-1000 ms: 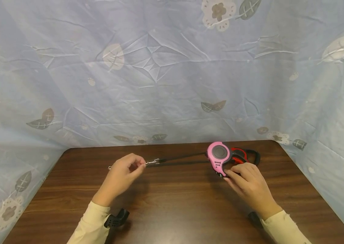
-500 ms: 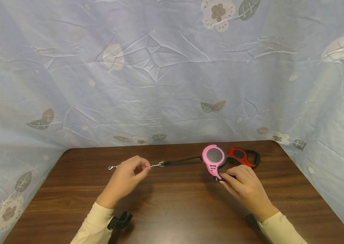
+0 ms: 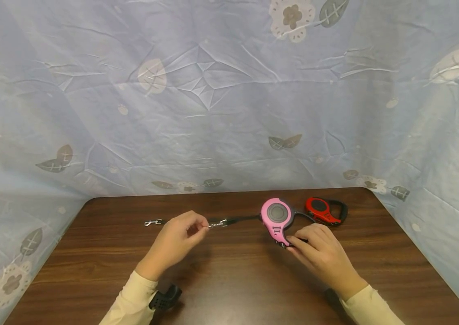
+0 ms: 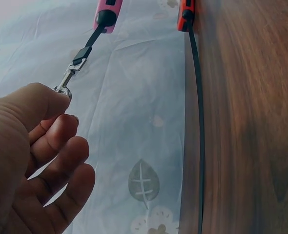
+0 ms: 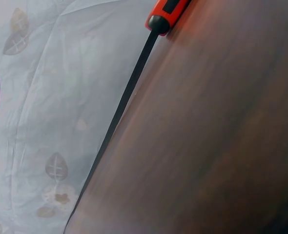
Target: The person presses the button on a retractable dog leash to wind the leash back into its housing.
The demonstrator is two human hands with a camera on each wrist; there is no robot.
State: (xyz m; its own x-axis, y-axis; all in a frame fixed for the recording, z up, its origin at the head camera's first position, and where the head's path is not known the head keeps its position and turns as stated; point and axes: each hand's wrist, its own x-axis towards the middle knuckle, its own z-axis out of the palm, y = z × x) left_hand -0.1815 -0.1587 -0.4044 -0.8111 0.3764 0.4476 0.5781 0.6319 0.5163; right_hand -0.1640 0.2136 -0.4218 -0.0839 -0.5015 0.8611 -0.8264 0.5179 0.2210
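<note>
My left hand [image 3: 176, 243] pinches the silver snap hook [image 4: 66, 80] of a pink retractable dog leash [image 3: 277, 214] between thumb and fingertip. A short stretch of black strap [image 3: 243, 219] runs from that hook to the pink case. My right hand [image 3: 320, 255] holds the pink leash low on its handle, above the table. Behind it a red retractable dog leash [image 3: 320, 210] lies on the table, its black strap [image 4: 197, 97] drawn out to the left. The red leash's snap hook [image 3: 153, 222] rests beyond my left hand, which hides part of that strap.
The brown wooden table [image 3: 229, 289] has its far edge against a pale blue curtain [image 3: 229, 113] printed with leaves and flowers. A black wrist mount [image 3: 166, 297] sits on the left sleeve [image 3: 132, 300].
Both hands have shifted: the right hand and pink leash left and nearer, the left hand slightly right. The red leash now shows clear of the pink case and has stayed put.
</note>
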